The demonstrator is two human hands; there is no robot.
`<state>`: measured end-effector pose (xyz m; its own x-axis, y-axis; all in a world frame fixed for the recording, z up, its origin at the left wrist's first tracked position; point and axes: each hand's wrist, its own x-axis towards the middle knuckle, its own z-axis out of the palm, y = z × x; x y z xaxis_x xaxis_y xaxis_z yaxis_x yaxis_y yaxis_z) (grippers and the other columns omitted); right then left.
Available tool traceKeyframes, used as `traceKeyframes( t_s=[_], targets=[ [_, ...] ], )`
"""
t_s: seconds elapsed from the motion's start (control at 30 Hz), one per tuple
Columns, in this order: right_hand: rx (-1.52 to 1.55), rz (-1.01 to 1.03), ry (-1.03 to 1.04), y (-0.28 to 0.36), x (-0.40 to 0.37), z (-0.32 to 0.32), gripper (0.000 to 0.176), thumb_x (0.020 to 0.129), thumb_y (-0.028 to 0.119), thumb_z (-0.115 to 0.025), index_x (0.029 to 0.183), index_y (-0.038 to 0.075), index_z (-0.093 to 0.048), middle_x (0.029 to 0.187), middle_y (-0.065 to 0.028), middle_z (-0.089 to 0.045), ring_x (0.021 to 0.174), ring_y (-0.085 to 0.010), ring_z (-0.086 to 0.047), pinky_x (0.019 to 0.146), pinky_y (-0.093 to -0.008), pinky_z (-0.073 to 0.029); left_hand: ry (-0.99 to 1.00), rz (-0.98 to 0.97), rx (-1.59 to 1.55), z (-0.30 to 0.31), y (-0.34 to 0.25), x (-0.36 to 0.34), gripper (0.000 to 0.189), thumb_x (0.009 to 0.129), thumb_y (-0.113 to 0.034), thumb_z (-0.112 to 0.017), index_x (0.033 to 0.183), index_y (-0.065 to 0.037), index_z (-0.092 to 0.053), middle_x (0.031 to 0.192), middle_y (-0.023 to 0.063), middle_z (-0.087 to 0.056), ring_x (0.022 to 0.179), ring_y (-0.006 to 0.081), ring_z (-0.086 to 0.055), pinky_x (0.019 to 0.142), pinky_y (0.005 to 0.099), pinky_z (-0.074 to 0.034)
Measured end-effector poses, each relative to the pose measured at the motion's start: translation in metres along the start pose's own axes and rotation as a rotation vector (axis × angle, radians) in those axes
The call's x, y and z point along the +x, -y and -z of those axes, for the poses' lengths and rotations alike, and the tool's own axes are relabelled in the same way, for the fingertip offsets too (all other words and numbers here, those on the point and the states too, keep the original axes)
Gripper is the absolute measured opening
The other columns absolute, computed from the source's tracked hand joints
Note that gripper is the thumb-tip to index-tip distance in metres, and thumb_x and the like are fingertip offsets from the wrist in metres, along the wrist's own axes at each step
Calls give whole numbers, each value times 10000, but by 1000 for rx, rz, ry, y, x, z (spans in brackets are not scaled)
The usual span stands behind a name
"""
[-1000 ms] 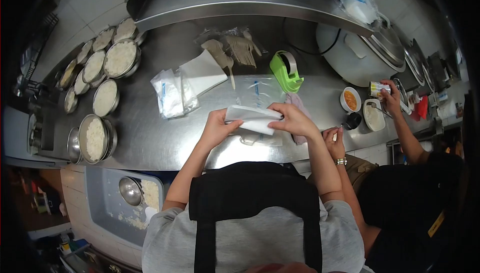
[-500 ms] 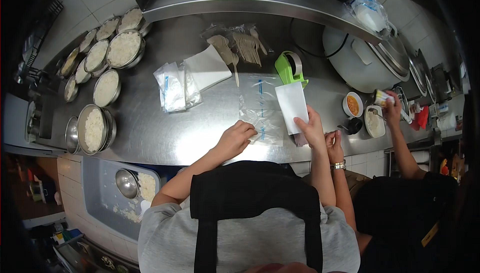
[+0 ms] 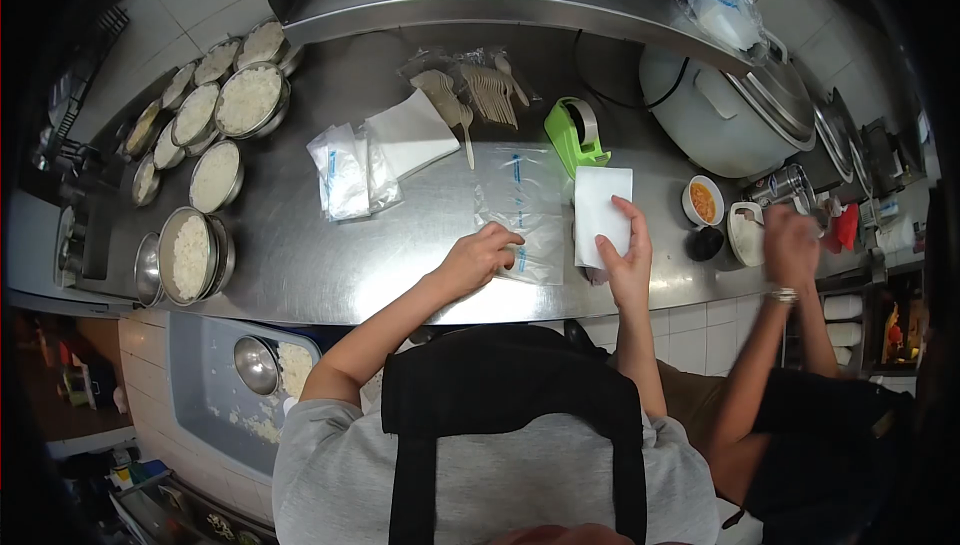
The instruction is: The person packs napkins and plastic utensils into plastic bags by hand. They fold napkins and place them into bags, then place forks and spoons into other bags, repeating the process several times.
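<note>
A clear plastic bag with blue print [image 3: 518,195] lies flat near the middle of the steel counter. My left hand [image 3: 483,257] rests at its lower left part, fingers bent; whether they pinch the film is too small to tell. To the right, my right hand [image 3: 627,255] holds a folded white paper [image 3: 602,207], thumb on its face and fingers at its right edge. Just above the paper stands a green tape dispenser [image 3: 577,138]. Left of the bag are a stack of white paper [image 3: 412,133] and folded plastic bags [image 3: 345,173].
Bowls of rice [image 3: 250,100] line the counter's left side. Wooden forks and spoons [image 3: 488,93] lie at the back. At right are a large pot [image 3: 690,110], an orange-filled bowl [image 3: 703,201], a white container [image 3: 745,235] and a co-worker's blurred hand [image 3: 792,250].
My right hand and the folded paper have shifted slightly right. My left hand has moved slightly up along the bag. The co-worker's nearer hand has moved right, away from mine.
</note>
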<state>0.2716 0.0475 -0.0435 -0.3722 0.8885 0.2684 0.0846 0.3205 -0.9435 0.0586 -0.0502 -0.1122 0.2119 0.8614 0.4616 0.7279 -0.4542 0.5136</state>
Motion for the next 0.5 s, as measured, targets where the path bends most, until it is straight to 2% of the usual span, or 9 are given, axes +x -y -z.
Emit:
traceKeyframes(
  t_s=[0.07,0.13,0.23,0.33,0.43,0.5],
  targets=[
    [8,-43,10,0,-4,6,510,721,-78,-534,1214,16,-443,1134,-120,-512,1051,-191,-493,919,-286,-370,24,-25,12,2,-5,-8,79,687,25,-557,731,-37,-537,992,52,-566,933,218,-525,697,318,-487],
    [-24,-83,8,-3,-7,11,403,731,-73,-533,1127,0,-513,1087,-89,-529,1003,-164,-501,885,-266,-384,-57,56,36,5,-11,-14,110,686,16,-559,776,-44,-544,988,54,-552,934,222,-514,693,320,-486],
    [1,-103,26,-11,-13,15,379,736,-69,-533,1110,-3,-530,1068,-83,-544,984,-151,-510,862,-254,-394,-18,42,83,-3,-8,-19,222,651,32,-575,850,-61,-548,956,61,-556,892,235,-525,666,302,-483],
    [-44,-83,45,-15,-17,14,377,737,-69,-533,1108,-7,-536,1056,-80,-555,962,-147,-518,852,-247,-398,-18,20,127,-20,9,-18,248,658,48,-567,878,-58,-527,927,62,-546,857,247,-527,685,312,-479],
    [-34,-72,52,-12,-20,15,378,737,-74,-530,1109,-9,-542,1058,-81,-557,963,-142,-517,854,-245,-395,50,84,-3,-18,9,-12,135,694,35,-542,811,-30,-528,893,77,-538,868,253,-519,710,339,-472],
    [-25,-96,89,-11,-23,18,377,738,-75,-528,1109,-11,-544,1056,-81,-559,963,-141,-517,855,-245,-395,7,95,-73,-14,7,-7,99,696,42,-536,773,-18,-517,922,87,-549,898,252,-521,726,339,-473]
  ],
)
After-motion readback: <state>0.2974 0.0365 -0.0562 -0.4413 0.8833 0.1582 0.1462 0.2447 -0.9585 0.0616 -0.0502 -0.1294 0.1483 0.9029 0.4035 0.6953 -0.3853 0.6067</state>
